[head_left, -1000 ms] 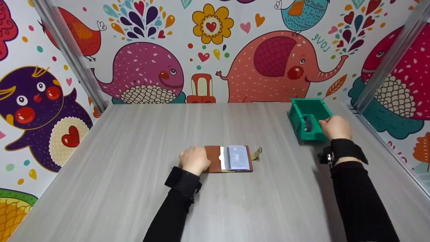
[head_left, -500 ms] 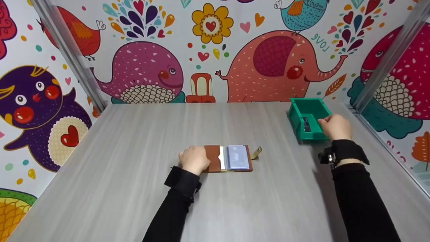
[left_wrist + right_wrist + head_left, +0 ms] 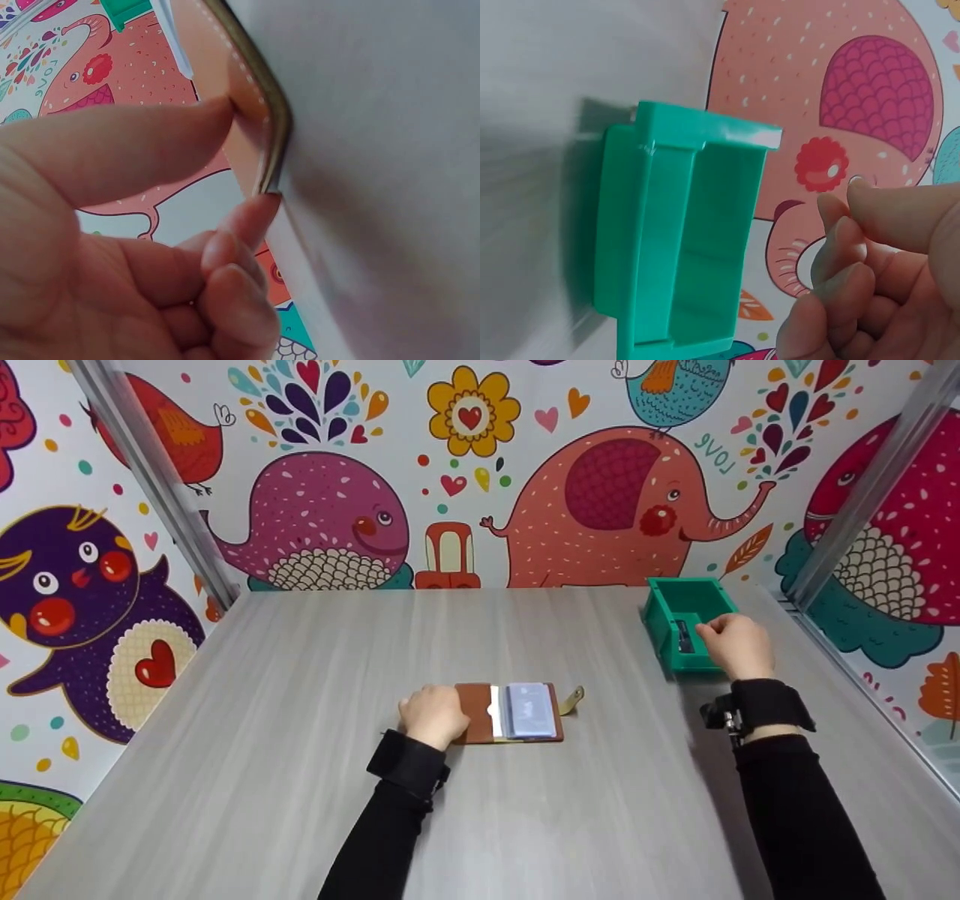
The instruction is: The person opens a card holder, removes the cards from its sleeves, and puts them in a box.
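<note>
A brown card holder (image 3: 475, 714) lies spread out on the table, its clear plastic sleeves (image 3: 532, 710) showing on the right half. My left hand (image 3: 433, 715) pinches its left cover at the edge. In the left wrist view the thumb presses the inner side of the stitched cover (image 3: 247, 90), and a fingertip meets its edge from below. My right hand (image 3: 739, 646) hovers at the front right of a green bin (image 3: 697, 664). Its fingers are curled, thumb tip close to the index fingertip, and nothing shows between them. Inside the bin lies a small dark flat object (image 3: 684, 637).
The card holder's strap (image 3: 573, 701) with a snap sticks out to the right. Patterned walls with cartoon animals rise behind and beside the pale table (image 3: 300, 810). Metal posts (image 3: 161, 487) stand at the back corners.
My right hand has shifted slightly left over the bin's front. The dark object in the bin, blurred a second ago, now shows sharply and lies still. The left hand has stayed put.
</note>
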